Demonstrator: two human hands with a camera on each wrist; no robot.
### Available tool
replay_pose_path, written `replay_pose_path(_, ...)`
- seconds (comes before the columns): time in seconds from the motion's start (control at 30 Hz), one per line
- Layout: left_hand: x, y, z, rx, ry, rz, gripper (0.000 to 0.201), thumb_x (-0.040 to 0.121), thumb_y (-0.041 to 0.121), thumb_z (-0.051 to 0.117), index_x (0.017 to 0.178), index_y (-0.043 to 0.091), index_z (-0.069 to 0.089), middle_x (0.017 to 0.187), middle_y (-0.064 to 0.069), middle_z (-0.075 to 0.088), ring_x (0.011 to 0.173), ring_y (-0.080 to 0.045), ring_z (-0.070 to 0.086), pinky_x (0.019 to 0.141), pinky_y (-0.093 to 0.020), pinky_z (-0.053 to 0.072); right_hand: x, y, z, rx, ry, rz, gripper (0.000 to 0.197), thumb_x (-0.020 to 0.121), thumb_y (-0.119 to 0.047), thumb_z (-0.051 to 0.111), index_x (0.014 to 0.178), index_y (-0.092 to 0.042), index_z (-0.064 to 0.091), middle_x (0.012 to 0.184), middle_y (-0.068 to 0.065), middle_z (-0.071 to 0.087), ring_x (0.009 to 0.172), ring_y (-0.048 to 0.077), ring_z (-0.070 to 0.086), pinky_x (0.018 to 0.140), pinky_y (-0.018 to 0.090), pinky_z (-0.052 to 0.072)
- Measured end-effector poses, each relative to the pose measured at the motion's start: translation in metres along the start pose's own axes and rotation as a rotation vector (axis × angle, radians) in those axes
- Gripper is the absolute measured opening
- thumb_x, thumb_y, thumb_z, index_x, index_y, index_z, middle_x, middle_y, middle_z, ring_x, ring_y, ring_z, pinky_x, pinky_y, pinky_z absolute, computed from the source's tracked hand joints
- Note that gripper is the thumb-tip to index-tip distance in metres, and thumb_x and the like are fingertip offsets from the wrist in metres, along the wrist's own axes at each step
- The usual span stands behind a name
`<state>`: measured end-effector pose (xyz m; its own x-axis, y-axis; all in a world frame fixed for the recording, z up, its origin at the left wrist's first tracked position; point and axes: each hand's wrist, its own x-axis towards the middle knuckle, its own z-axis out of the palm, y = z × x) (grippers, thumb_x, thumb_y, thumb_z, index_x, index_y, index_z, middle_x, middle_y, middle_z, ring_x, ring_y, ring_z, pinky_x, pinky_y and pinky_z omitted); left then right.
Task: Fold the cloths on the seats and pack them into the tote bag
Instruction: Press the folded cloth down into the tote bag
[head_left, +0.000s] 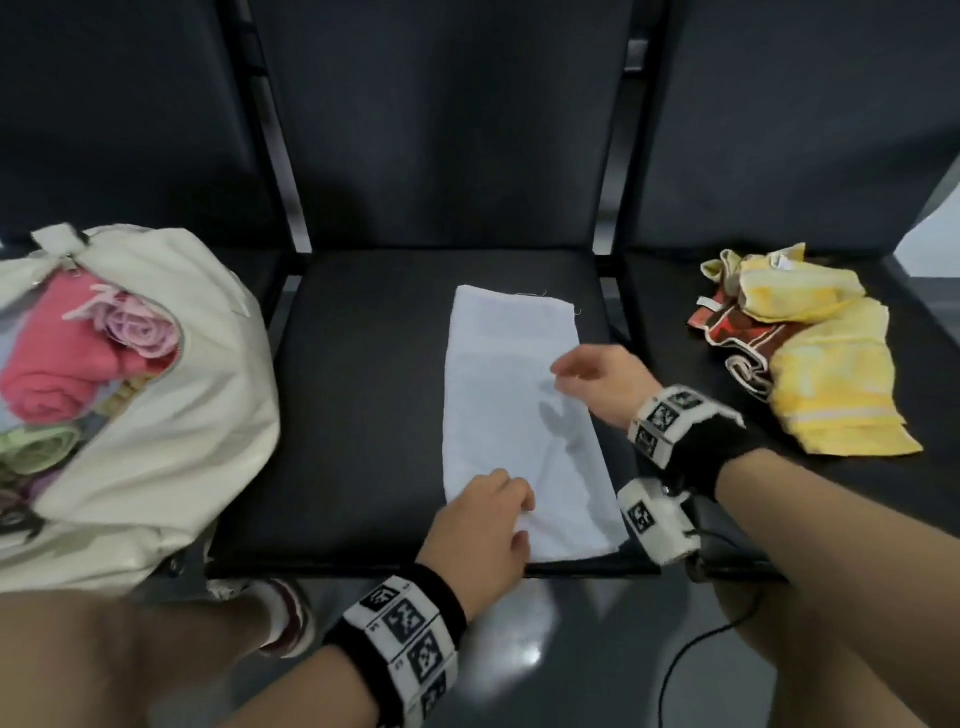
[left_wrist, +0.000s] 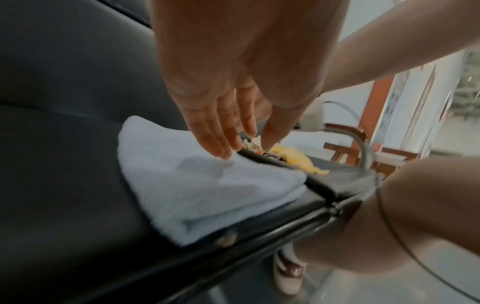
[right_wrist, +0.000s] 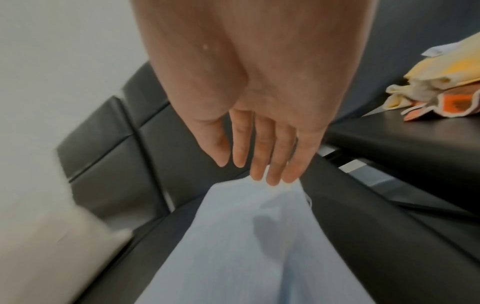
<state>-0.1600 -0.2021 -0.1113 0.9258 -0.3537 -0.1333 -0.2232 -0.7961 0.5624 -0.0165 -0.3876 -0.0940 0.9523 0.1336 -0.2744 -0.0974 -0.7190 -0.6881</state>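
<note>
A white cloth (head_left: 509, 395) lies folded into a long strip on the middle black seat (head_left: 363, 415), running from the seat's back to its front edge. My left hand (head_left: 493, 519) rests at the strip's near end; in the left wrist view its fingers (left_wrist: 221, 144) are straight and just over the cloth (left_wrist: 187, 185). My right hand (head_left: 582, 371) hovers over the strip's middle with straight fingers (right_wrist: 270, 164) and casts a shadow on the cloth (right_wrist: 246, 246). The cream tote bag (head_left: 171, 415) stands open on the left seat with rolled pink, lilac and green cloths inside.
A crumpled yellow cloth (head_left: 831, 364) and a red patterned cloth (head_left: 732, 332) lie heaped on the right seat. Seat backs rise behind all three seats. My knees and a black cable (head_left: 691, 654) are in front of the seats, over a glossy floor.
</note>
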Motion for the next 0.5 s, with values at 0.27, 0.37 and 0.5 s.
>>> replay_pose_path(0.27, -0.023, -0.025, 0.019, 0.179, -0.021, 0.016, 0.026, 0.080, 0.025, 0.075, 0.100, 0.017, 0.061, 0.108, 0.003, 0.055, 0.105, -0.017, 0.051, 0.079, -0.029, 0.043, -0.102, 0.025, 0.070, -0.397, -0.179, -0.116, 0.020, 0.081, -0.034, 0.067, 0.096, -0.021, 0.067, 0.097, -0.004, 0.055, 0.104, 0.018, 0.054, 0.088, 0.032, 0.046)
replay_pose_path(0.37, -0.028, -0.029, 0.025, 0.213, 0.009, 0.004, 0.030, 0.066, 0.007, 0.078, 0.087, 0.016, 0.059, 0.095, 0.000, 0.055, 0.091, -0.023, 0.056, 0.064, -0.031, 0.046, -0.118, 0.026, 0.075, -0.439, -0.153, -0.152, 0.036, 0.084, -0.045, 0.066, 0.113, -0.023, 0.064, 0.113, -0.004, 0.055, 0.114, 0.016, 0.047, 0.095, 0.032, 0.044)
replay_pose_path(0.5, -0.028, -0.027, 0.025, 0.248, 0.023, -0.004, 0.020, 0.079, 0.000, 0.061, 0.094, 0.014, 0.060, 0.103, -0.001, 0.055, 0.101, -0.024, 0.052, 0.075, -0.034, 0.045, -0.133, 0.023, 0.086, -0.606, -0.132, -0.215, 0.039, 0.082, -0.028, 0.069, 0.118, -0.018, 0.060, 0.119, 0.003, 0.054, 0.115, 0.025, 0.049, 0.088, 0.036, 0.048)
